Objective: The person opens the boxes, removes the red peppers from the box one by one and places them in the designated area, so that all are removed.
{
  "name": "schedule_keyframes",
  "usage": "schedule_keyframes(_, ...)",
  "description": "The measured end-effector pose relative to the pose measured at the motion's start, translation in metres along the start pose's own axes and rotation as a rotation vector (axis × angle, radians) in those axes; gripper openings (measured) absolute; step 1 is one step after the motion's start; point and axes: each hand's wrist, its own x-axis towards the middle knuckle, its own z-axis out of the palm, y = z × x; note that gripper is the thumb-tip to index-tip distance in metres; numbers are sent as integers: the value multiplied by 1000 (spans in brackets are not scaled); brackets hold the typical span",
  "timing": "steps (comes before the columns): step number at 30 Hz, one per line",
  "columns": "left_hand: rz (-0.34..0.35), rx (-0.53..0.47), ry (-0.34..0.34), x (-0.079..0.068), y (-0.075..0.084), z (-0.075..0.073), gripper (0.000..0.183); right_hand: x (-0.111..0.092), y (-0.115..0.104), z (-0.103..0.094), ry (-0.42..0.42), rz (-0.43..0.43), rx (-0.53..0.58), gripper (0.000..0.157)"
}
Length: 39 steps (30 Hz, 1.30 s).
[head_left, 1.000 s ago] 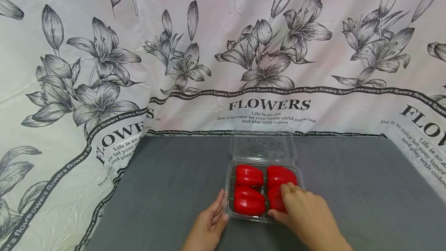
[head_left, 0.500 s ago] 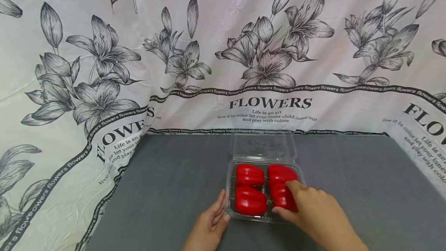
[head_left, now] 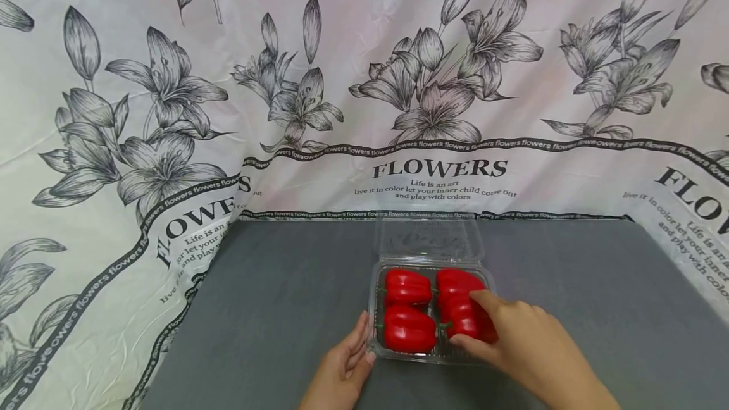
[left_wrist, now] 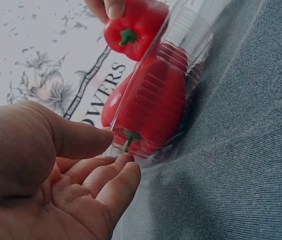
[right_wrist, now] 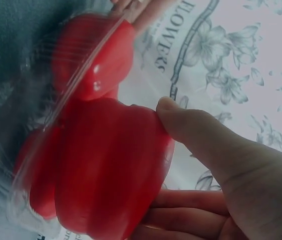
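A clear plastic clamshell container (head_left: 373,299) lies on the table with its lid folded back. Two red bell peppers fill its left side, the front one (head_left: 409,329) with a green stem pointing left; another red bell pepper (head_left: 459,281) lies at the back right. My right hand (head_left: 529,337) grips a further red bell pepper (left_wrist: 140,27) at the front right, thumb on one side and fingers on the other. In the left wrist view this pepper stands above the rim. My left hand (head_left: 340,366) holds the container's front left corner between thumb and fingertips.
The transparent lid (head_left: 429,239) leans back toward the cloth at the table's far edge. A grey cloth (head_left: 285,283) covers the table. White fabric printed with lilies (head_left: 296,176) hangs behind and along both sides.
My right hand has shifted rightward with the pepper, whose stem and front now show more. My left hand and the container have stayed in place.
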Motion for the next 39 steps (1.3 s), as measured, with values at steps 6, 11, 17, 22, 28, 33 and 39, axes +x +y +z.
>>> schedule_keyframes(6,-4,-5,-16,0,0,-1,71,-1,7,-5,48,-35,10,72)
schedule_keyframes(11,24,-12,-35,0,-1,-1,71,-1,13,-9,100,-46,16,75)
schedule_keyframes(17,37,-7,-36,-1,-2,-2,71,0,22,-15,190,-68,30,71)
schedule_keyframes(22,42,4,-47,-2,-3,-2,71,3,33,-22,186,-29,36,73)
schedule_keyframes(28,16,-5,-47,-3,-3,-1,73,8,48,-29,218,-1,40,69)
schedule_keyframes(33,12,-15,-46,-3,-3,-1,73,10,59,-28,250,1,47,67)
schedule_keyframes(39,11,-10,-53,-4,-2,-2,72,16,69,-27,253,8,54,69)
